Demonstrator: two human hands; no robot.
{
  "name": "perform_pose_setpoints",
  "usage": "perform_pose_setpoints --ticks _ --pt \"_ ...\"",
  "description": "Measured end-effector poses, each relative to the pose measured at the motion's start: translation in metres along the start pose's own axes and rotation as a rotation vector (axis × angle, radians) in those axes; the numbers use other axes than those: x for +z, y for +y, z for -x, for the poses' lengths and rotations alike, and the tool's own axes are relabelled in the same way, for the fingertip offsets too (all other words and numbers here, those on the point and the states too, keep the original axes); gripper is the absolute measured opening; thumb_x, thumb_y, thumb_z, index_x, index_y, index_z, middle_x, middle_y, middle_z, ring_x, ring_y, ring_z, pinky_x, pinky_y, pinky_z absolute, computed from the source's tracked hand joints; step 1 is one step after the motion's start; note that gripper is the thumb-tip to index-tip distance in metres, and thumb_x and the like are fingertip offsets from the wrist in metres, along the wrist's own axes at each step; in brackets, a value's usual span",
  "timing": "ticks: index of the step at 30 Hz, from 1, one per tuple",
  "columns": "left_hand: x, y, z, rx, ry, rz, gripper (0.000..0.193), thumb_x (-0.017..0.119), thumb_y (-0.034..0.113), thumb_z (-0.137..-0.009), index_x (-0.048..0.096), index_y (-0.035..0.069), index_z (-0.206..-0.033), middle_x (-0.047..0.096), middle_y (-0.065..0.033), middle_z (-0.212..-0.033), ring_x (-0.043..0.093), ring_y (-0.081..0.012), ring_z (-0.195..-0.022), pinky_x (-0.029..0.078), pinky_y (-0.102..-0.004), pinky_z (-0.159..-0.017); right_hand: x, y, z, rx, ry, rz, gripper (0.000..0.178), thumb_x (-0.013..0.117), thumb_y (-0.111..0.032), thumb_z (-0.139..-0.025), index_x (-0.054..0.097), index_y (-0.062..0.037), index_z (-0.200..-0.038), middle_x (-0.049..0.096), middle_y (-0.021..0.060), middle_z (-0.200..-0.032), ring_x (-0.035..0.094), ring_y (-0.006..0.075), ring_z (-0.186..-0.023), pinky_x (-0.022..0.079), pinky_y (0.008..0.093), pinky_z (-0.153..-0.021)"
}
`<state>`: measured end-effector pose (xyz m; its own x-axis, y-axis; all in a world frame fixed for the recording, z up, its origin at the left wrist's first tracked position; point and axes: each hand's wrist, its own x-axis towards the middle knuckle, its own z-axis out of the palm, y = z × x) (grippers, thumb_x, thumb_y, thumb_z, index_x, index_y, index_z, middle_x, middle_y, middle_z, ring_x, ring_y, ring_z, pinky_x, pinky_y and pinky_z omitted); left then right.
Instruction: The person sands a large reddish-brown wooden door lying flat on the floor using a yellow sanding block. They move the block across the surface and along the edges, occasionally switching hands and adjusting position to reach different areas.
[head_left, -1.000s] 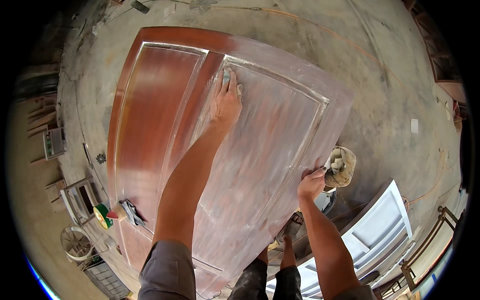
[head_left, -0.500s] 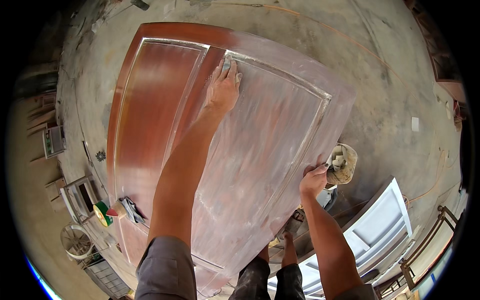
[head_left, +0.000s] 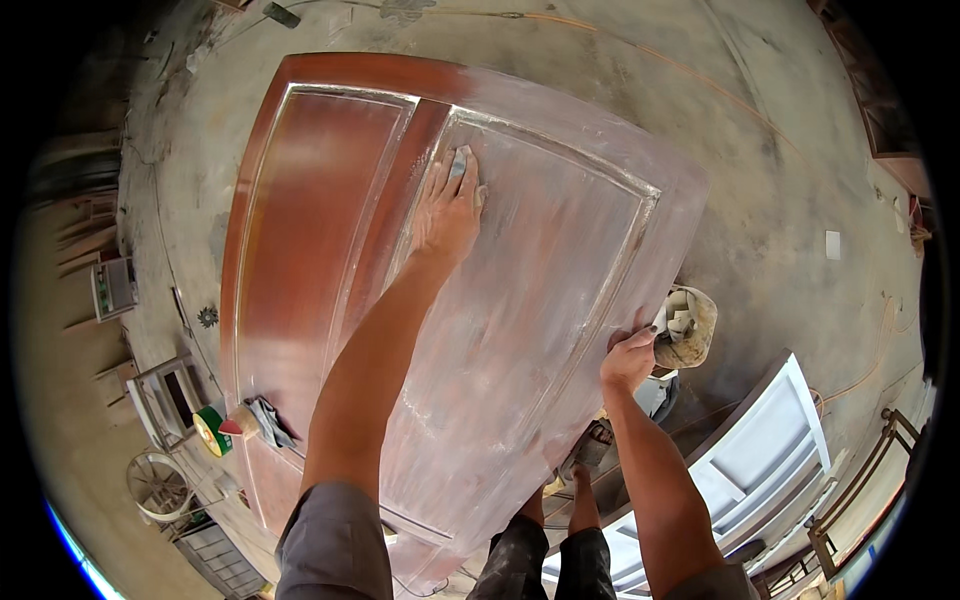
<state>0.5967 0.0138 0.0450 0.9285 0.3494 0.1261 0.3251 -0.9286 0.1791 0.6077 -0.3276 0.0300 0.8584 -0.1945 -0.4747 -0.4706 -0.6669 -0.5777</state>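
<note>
A large reddish-brown wooden panel door lies in front of me, its right part dulled by whitish dust. My left hand presses a small grey-blue piece of sandpaper onto the upper left of the right-hand panel, beside the moulding. The sheet shows between the fingers and past the fingertips; the rest is hidden under the hand. At the door's right edge my right hand is closed round the rim, thumb on the side toward the bucket.
A dirty bucket with crumpled pieces stands beside my right hand. White panelled doors lie lower right. Crumpled grey cloth or paper rests on the door's left edge, near a green round tin. An orange hose crosses the concrete floor.
My left hand has slid from the panel's top corner toward me, down along the moulding with the sandpaper. My right hand keeps its place on the edge.
</note>
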Motion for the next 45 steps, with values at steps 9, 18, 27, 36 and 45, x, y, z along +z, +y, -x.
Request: perform_pose_setpoints --ticks 9,18,27,36,45 --pt "0.010 0.019 -0.034 -0.030 -0.018 0.006 0.055 0.051 0.023 -0.108 0.042 -0.004 -0.156 0.057 -0.0214 -0.149 0.040 -0.0371 -0.151 0.031 -0.0485 -0.127 0.011 0.019 -0.003 -0.077 0.106 -0.052 0.066 0.018 -0.041 -0.114 0.068 -0.0077 -0.141 0.051 -0.0008 -0.052 0.051 0.0166 -0.051 0.042 0.0350 -0.056" --pt "-0.001 0.034 0.069 -0.045 0.015 0.082 0.059 0.059 0.011 -0.104 0.040 -0.001 -0.158 0.045 -0.0199 -0.162 0.037 -0.0390 -0.153 0.032 -0.0530 -0.126 0.002 0.004 -0.003 -0.047 0.081 -0.091 0.066 0.018 -0.039 -0.113 0.070 -0.0060 -0.137 0.052 0.0000 -0.052 0.049 0.0181 -0.050 0.042 0.0352 -0.055" --pt "-0.010 0.050 0.068 -0.015 -0.086 0.049 0.058 0.058 0.016 -0.105 0.040 -0.005 -0.157 0.045 -0.0222 -0.161 0.039 -0.0387 -0.152 0.034 -0.0519 -0.125 0.002 0.009 -0.010 -0.050 0.124 -0.056 0.067 0.016 -0.039 -0.113 0.069 -0.0077 -0.137 0.054 0.0002 -0.053 0.051 0.0175 -0.049 0.043 0.0348 -0.056" --pt "0.013 0.052 -0.028 0.021 0.002 0.023 0.059 0.056 0.018 -0.107 0.037 -0.003 -0.159 0.057 -0.0202 -0.150 0.041 -0.0399 -0.150 0.036 -0.0520 -0.124 -0.001 -0.004 0.002 0.097 -0.074 0.042 0.063 0.020 -0.040 -0.111 0.069 -0.0075 -0.131 0.079 0.0096 -0.108 0.072 0.0387 -0.085 0.055 0.0492 -0.083" --pt "0.004 0.076 -0.022 -0.012 0.011 0.097 0.057 0.055 0.019 -0.108 0.038 -0.005 -0.158 0.051 -0.0245 -0.154 0.039 -0.0408 -0.150 0.035 -0.0522 -0.124 0.014 0.028 -0.012 -0.044 0.075 0.031 0.064 0.020 -0.042 -0.111 0.067 -0.0059 -0.134 0.072 0.0126 -0.099 0.068 0.0397 -0.090 0.052 0.0499 -0.083"
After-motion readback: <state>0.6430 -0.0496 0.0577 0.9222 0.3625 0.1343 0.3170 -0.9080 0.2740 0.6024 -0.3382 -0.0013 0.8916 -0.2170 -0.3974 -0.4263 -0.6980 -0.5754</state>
